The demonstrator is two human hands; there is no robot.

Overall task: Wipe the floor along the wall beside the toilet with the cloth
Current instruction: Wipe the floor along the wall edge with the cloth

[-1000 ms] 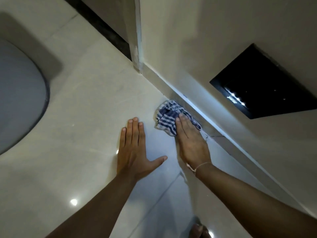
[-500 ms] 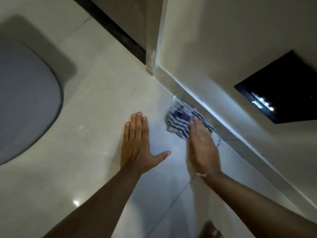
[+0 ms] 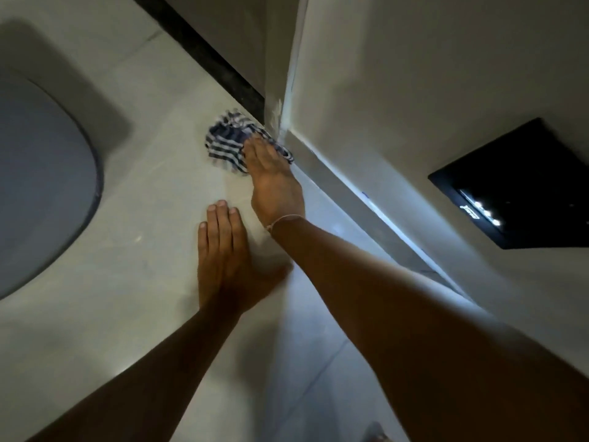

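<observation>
A crumpled blue-and-white striped cloth lies on the pale tiled floor, right at the wall corner. My right hand presses flat on the cloth's near side, fingers stretched forward over it. My left hand rests flat on the floor just behind, fingers together, thumb out to the right, holding nothing. The grey toilet curves along the left edge.
A skirting strip runs along the foot of the wall on the right. A black square panel with small lights sits in that wall. A dark threshold strip crosses the floor beyond the cloth. A foot shows at the bottom edge.
My right hand has pushed the cloth forward along the skirting up to the wall corner. My left hand has stayed planted on the floor.
</observation>
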